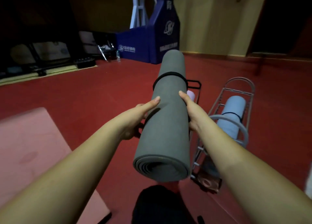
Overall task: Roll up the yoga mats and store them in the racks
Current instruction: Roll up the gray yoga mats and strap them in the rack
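Holding the grey rolled mat (166,122) lengthwise ahead, your left hand (141,115) and right hand (190,112) clasp its sides; rack (236,105) lies right, nearer your right hand.

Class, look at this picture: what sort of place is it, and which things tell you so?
Probably a sports hall or gym: a red sports floor, a padded blue hoop-stand base, and wire racks for rolled yoga mats, one grey mat held in both hands.

— What can't you make out from my feed?
— The grey mat (166,122) hides most of the black rack (194,85) and all but a corner of a lilac roll (191,95). Both hands' fingers disappear under the mat.
— Anything cut off?
— The pink mat (32,147) runs off the left edge; it's blurred.
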Available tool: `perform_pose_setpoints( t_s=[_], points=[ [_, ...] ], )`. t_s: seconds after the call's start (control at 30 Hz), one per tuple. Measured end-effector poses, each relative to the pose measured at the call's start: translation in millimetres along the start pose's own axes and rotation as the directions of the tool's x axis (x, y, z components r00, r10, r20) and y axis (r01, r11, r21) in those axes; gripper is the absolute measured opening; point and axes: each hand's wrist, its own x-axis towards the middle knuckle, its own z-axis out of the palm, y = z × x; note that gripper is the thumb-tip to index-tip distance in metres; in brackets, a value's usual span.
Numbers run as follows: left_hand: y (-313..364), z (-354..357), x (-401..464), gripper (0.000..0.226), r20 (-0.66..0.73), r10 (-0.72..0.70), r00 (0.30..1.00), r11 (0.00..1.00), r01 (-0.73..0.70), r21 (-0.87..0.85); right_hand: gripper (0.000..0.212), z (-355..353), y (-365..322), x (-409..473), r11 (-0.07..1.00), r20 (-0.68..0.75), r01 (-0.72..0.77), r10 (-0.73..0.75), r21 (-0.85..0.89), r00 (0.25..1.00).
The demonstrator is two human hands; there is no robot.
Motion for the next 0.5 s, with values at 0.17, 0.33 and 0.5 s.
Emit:
perform_pose_setpoints(
  t_s=[0.17, 0.33, 0.5],
  points=[
    [42.0, 59.1, 29.8, 0.101, 0.134, -0.001, 0.991, 0.998, -0.008, 0.068, 0.061, -60.4, -39.4, 16.6, 1.0, -0.135, -0.004, 0.003, -0.008, 0.991],
    [72.1, 118.1, 76.8, 0.066, 0.177, 0.079, 0.981, 0.997, -0.076, -0.025, 0.061, -131.8, -78.3, 41.4, 0.999, -0.205, -0.044, 0.048, 0.028, 0.978],
    [80.8, 155.3, 128.3, 0.043, 0.251, 0.112, 0.961, 0.992, -0.095, -0.08, 0.061, -200.4, -98.0, 77.2, 0.998, -0.351, -0.068, 0.068, 0.013, 0.934]
  ],
)
